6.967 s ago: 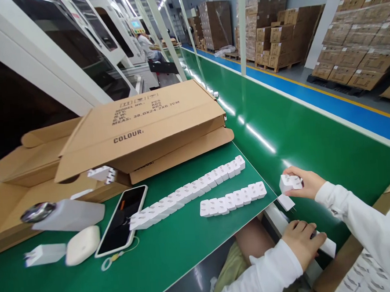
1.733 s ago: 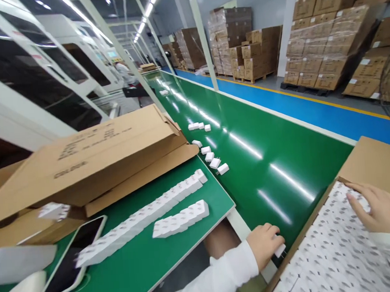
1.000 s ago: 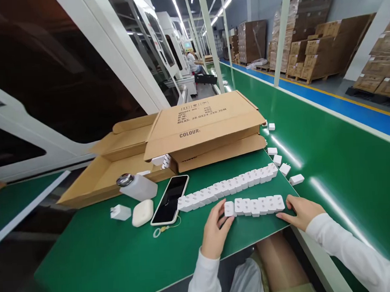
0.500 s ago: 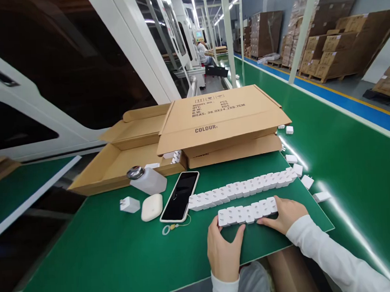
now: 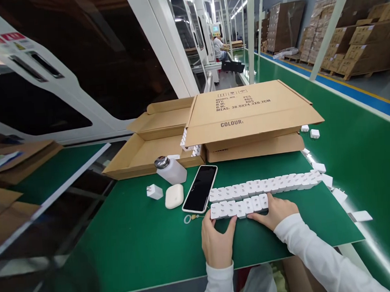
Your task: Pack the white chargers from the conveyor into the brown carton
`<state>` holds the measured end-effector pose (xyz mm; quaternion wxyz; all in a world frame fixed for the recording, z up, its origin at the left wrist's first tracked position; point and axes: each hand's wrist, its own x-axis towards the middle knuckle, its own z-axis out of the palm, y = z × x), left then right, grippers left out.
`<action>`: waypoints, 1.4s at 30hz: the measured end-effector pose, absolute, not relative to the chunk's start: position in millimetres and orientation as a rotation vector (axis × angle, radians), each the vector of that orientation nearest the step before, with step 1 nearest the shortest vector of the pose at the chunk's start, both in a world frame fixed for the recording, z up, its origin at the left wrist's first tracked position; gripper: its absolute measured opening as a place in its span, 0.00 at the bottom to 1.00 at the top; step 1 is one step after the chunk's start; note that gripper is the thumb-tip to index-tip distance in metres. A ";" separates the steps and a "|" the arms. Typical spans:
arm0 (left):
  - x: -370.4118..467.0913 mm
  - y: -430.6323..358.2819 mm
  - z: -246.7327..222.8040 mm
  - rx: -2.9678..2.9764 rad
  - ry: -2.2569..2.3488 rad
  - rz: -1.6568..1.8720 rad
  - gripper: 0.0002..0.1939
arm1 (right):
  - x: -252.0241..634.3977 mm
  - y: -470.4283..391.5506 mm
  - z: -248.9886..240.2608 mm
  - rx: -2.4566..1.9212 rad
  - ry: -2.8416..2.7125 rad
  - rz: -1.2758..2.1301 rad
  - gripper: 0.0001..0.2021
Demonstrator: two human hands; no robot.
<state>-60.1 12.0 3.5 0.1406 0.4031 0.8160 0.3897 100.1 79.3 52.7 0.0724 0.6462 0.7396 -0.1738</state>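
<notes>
A short row of white plug chargers (image 5: 239, 207), prongs facing up, is squeezed between my two hands. My left hand (image 5: 217, 243) grips its left end, thumb along the near side. At the right end, my right hand (image 5: 278, 211) closes on the row with thumb in front and fingers behind. Just behind lies a longer row of white plug chargers (image 5: 266, 185), stretching to the table's right edge. The short row's left end is close to the smartphone (image 5: 201, 187) and nearly level with the long row's left end.
Left of the phone are a white earbud case (image 5: 174, 196), a single charger (image 5: 154, 192) and a white dispenser bottle (image 5: 172, 170). An open cardboard box (image 5: 142, 156) and a flattened carton (image 5: 252, 111) stand behind. Loose chargers (image 5: 339, 195) lie along the right side. A person (image 5: 220, 47) sits far back.
Both hands have carried the short row left and closer to the long row, toward the phone. The whole view has shifted, so the table's things appear further right.
</notes>
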 end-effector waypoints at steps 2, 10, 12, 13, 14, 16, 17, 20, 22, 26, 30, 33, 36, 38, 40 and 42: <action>-60.9 14.4 2.4 1.183 2.353 1.132 0.34 | 101.1 81.0 49.5 1.945 2.187 -0.547 0.41; -75.9 -25.8 14.5 1.431 2.208 1.305 0.20 | 132.4 79.2 44.6 1.886 2.188 -0.820 0.20; -77.4 -27.2 20.1 1.676 1.885 1.212 0.13 | 139.4 75.4 43.9 1.870 2.206 -0.841 0.16; -77.0 -23.2 22.5 1.780 1.688 1.098 0.13 | 141.0 74.0 43.3 1.863 2.215 -0.843 0.15; -76.1 -16.6 24.5 1.849 1.523 0.978 0.13 | 141.0 73.1 42.6 1.859 2.224 -0.838 0.15; -73.6 0.6 27.0 1.897 1.363 0.803 0.14 | 137.3 73.1 41.5 1.861 2.247 -0.789 0.17; -72.5 9.3 27.7 1.887 1.352 0.754 0.14 | 134.2 73.9 41.3 1.860 2.261 -0.753 0.18; -71.3 27.2 28.3 1.810 1.376 0.686 0.14 | 124.1 77.5 42.3 1.827 2.304 -0.664 0.19; -71.5 31.8 28.6 1.783 1.375 0.678 0.14 | 119.1 79.6 43.5 1.807 2.324 -0.626 0.20; -71.0 33.4 29.0 1.712 1.406 0.680 0.14 | 115.4 81.3 44.1 1.802 2.338 -0.575 0.21; -70.2 34.2 26.8 1.659 1.413 0.691 0.15 | 118.2 81.6 42.8 1.806 2.369 -0.572 0.22; -69.8 35.8 24.7 1.657 1.413 0.699 0.15 | 120.5 82.9 41.5 1.798 2.410 -0.593 0.23; -69.9 38.5 23.2 1.655 1.417 0.676 0.14 | 118.0 84.0 40.9 1.786 2.424 -0.623 0.23; -71.5 40.0 21.9 1.641 1.401 0.670 0.14 | 117.8 83.4 43.3 1.774 2.421 -0.639 0.24; -74.9 39.9 20.3 1.623 1.393 0.675 0.14 | 128.4 81.6 49.8 1.747 2.428 -0.654 0.23; -78.0 37.8 19.6 1.615 1.401 0.693 0.15 | 158.5 76.6 60.7 1.741 2.424 -0.653 0.18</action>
